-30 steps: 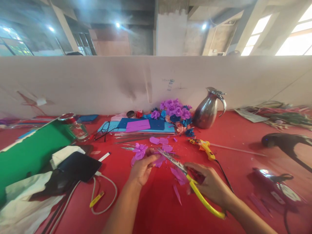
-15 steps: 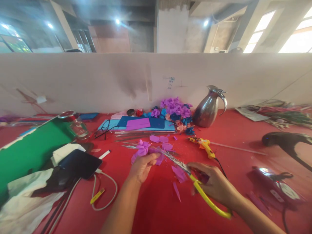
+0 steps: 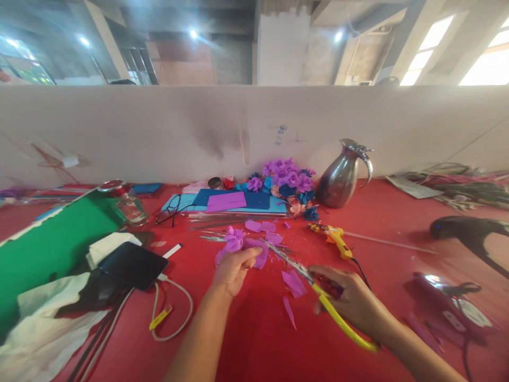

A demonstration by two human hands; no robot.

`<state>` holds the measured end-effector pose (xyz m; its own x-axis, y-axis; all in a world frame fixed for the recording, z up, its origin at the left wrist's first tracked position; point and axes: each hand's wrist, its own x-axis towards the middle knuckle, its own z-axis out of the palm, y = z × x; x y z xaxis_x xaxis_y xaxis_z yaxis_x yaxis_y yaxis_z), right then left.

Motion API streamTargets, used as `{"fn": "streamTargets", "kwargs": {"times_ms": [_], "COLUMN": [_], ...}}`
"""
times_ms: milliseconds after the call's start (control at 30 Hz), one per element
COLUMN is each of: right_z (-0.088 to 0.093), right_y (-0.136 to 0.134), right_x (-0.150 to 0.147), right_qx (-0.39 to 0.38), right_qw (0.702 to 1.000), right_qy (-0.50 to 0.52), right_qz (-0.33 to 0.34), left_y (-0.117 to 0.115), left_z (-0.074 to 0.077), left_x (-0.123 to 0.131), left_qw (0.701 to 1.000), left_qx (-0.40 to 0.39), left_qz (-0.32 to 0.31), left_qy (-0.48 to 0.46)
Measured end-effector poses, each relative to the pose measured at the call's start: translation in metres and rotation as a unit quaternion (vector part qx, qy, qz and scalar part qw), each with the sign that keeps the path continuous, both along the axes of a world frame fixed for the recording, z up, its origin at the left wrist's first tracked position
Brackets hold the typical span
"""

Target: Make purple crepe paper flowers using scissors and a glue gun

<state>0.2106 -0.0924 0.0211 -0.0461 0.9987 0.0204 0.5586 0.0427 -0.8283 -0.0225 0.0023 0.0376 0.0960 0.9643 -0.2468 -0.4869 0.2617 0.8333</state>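
Observation:
My left hand (image 3: 233, 271) pinches a purple paper piece (image 3: 257, 250) just above the red table (image 3: 246, 339). My right hand (image 3: 352, 302) grips yellow-handled scissors (image 3: 318, 294), whose blades point up-left and meet the purple piece. A finished purple paper flower (image 3: 233, 242) lies just beyond my left hand. Purple offcuts (image 3: 293, 282) lie between my two hands. More cut petals (image 3: 260, 226) rest further back.
A yellow glue gun (image 3: 336, 239) with a black cord lies right of centre. A metal jug (image 3: 342, 175) and a paper flower bouquet (image 3: 288, 183) stand by the white wall. Coloured sheets (image 3: 228, 202), a green board (image 3: 47, 244), a dark phone (image 3: 133, 265) with cable sit left.
The scissors and my right hand have drifted slightly right and down. My left hand has lifted the purple piece a little, so more of it shows above the fingers.

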Motion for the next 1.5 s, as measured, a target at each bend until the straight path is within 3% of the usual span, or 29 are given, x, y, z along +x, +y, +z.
{"fn": "streamTargets", "kwargs": {"times_ms": [200, 467, 667, 867, 1100, 1233, 1333, 1500], "right_z": [-0.003, -0.015, -0.027, -0.033, -0.031, -0.038, -0.041, -0.035], "right_y": [0.005, 0.009, 0.013, 0.029, 0.048, 0.045, 0.041, 0.03], "right_x": [0.002, 0.009, 0.007, 0.013, 0.017, 0.016, 0.015, 0.001], "right_qx": [0.018, 0.019, 0.04, 0.043, 0.039, 0.039, 0.059, 0.121], "right_qw": [0.997, 0.998, 0.987, 0.957, 0.941, 0.946, 0.966, 0.979], "right_qy": [-0.008, -0.017, -0.136, -0.27, -0.318, -0.298, -0.223, -0.135], "right_qz": [-0.069, -0.049, -0.08, -0.098, -0.111, -0.121, -0.116, -0.093], "left_y": [0.005, 0.008, 0.01, 0.009, 0.009, 0.009, 0.009, 0.007], "left_z": [-0.003, -0.008, -0.013, -0.01, -0.009, -0.01, -0.011, -0.01], "left_x": [0.0, -0.001, -0.002, 0.0, 0.002, 0.003, 0.004, 0.006], "left_qw": [0.998, 0.995, 0.994, 0.993, 0.991, 0.99, 0.989, 0.988], "left_qx": [0.006, -0.003, 0.022, -0.008, 0.006, 0.007, 0.005, -0.007], "left_qz": [0.058, 0.096, 0.097, 0.118, 0.133, 0.142, 0.146, 0.148], "left_qy": [0.026, 0.034, 0.055, 0.022, 0.016, 0.015, 0.025, 0.033]}}
